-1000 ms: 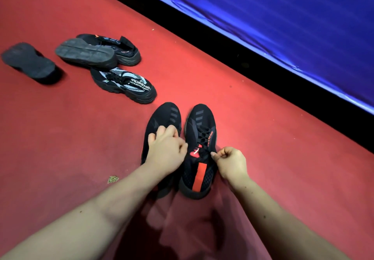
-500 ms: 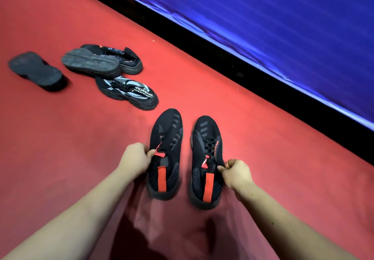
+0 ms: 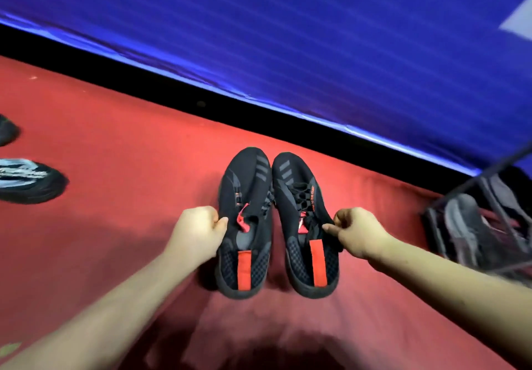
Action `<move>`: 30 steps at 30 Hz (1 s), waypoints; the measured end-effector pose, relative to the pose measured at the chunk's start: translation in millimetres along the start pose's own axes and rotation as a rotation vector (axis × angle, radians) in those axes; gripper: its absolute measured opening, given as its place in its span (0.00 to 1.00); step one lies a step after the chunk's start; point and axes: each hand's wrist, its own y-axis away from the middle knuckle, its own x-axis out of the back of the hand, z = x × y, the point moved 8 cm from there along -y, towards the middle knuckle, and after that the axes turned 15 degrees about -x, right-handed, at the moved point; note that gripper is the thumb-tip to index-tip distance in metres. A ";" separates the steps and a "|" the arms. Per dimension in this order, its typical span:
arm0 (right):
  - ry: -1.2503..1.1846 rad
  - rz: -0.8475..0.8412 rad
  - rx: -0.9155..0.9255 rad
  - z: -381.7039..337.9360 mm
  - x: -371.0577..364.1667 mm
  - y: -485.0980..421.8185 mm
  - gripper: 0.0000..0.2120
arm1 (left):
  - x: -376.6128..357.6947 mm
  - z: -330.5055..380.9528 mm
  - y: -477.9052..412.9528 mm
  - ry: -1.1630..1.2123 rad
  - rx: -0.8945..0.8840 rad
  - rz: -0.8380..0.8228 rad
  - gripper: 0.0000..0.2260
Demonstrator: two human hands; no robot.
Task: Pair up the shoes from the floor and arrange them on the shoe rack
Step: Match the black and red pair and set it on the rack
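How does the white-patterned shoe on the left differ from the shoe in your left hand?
The white-patterned shoe lies untouched on the floor; the red-striped shoe is gripped by the left hand. The patterned one lies crosswise, the striped one points away. Both are mainly black.

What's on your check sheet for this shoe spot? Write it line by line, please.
Surface: red floor, paler in patches.
Job's things: black-and-red left shoe and right shoe side by side; shoe rack at right, grey shoe on it, blurred.
Clutter: black-and-white shoe and dark shoe at left edge; green scrap.
Hands: left hand grips left shoe's opening; right hand pinches right shoe's.
Cables: nothing seen.
Surroundings: blue wall behind a black strip.
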 end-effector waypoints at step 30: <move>-0.102 0.100 -0.255 507.1 198.4 121.5 0.18 | -258.5 471.9 48.7 -0.078 -0.475 -0.807 0.13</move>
